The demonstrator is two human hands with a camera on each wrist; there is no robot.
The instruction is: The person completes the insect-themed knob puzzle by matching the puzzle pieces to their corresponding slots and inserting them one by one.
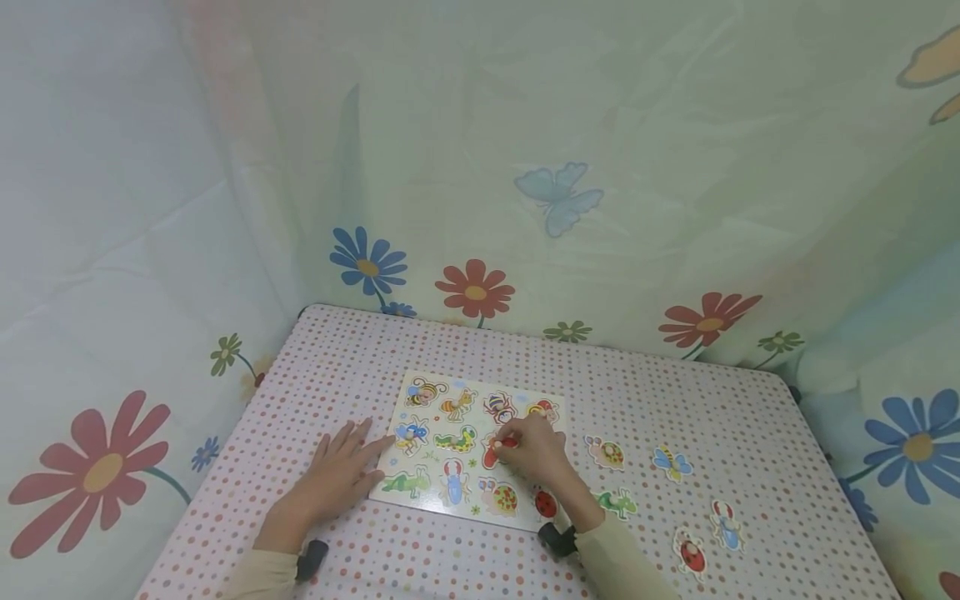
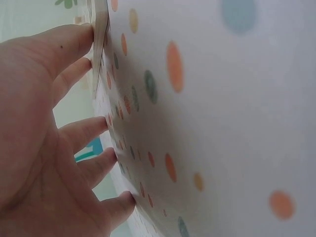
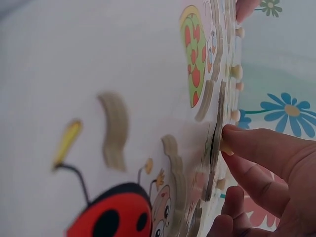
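Note:
A wooden insect puzzle board point(image 1: 468, 518) lies on the table. My right hand point(image 1: 534, 450) is over its right half, thumb and finger pinching the small knob of a red puzzle piece point(image 1: 510, 442). In the right wrist view this wooden piece point(image 3: 217, 143) appears edge-on, close over the board, its picture side hidden. My left hand point(image 1: 341, 468) spreads beside the board's left edge. In the left wrist view, the thumb and one finger touch the board's edge point(image 2: 99, 34), while other fingertips rest on the tablecloth.
Right of the board lie several loose pieces: a snail point(image 1: 604, 452), a bee point(image 1: 671, 463), a green insect point(image 1: 617, 502), a blue beetle point(image 1: 726, 525) and a ladybug point(image 1: 690, 552). A dotted cloth point(image 1: 337, 367) covers the table. Flowered curtains point(image 1: 480, 150) stand behind and beside it.

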